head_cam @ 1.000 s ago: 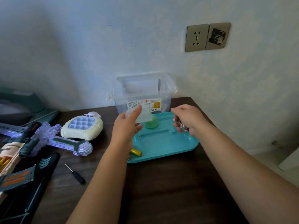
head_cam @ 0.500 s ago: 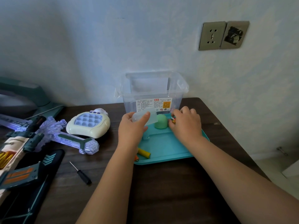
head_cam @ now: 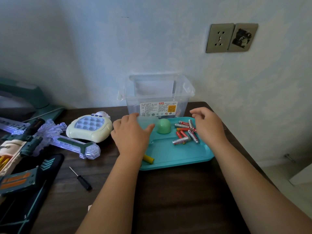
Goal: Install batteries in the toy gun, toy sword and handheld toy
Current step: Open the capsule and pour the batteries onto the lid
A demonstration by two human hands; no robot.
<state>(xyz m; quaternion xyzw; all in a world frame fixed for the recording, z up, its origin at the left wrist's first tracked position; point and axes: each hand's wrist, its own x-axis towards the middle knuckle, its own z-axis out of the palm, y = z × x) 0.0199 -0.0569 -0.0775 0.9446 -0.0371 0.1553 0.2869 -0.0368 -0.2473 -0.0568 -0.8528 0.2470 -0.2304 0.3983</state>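
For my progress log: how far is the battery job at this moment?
Done: batteries lie loose on the teal tray. In hand: the left hand holds a clear case; the right hand hovers open above the batteries. Left: handheld toy, toy sword and toy gun lie apart, untouched; the screwdriver too.

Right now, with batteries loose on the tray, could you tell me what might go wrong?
The batteries lie in a loose heap near the tray rim; the right hand could scatter them. A yellow cylinder lies at the front rim right beside the left wrist, easily knocked off.
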